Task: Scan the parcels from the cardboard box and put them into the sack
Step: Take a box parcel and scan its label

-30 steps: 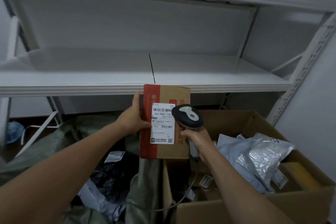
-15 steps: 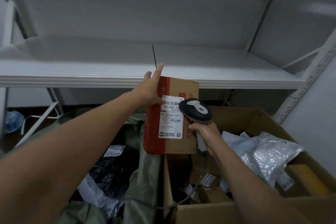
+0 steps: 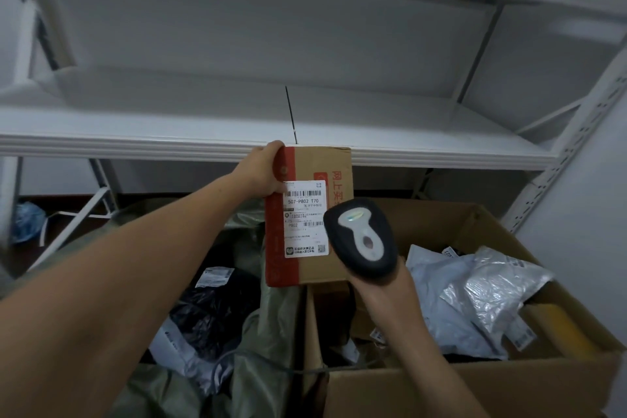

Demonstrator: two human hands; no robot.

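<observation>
My left hand [image 3: 263, 170] grips the top left corner of a brown cardboard parcel [image 3: 334, 214] with a red stripe and a white label, held upright above the gap between sack and box. My right hand [image 3: 380, 292] holds a black handheld scanner [image 3: 361, 237] just right of the label, its head covering the parcel's lower right part. The big cardboard box [image 3: 475, 383] at lower right holds grey and silver plastic mailers [image 3: 475, 295]. The olive green sack [image 3: 268, 332] lies open at lower left with black and grey bags [image 3: 210, 312] inside.
A white metal shelf [image 3: 135, 142] runs across just behind the parcel, with its perforated upright [image 3: 570, 153] at the right. A blue bag [image 3: 25, 220] lies on the floor at far left. The scanner cable [image 3: 305, 370] hangs over the box's front wall.
The scanner has come closer to the camera and moved in front of the parcel's lower right. My left hand's fingers have closed over the parcel's top left corner.
</observation>
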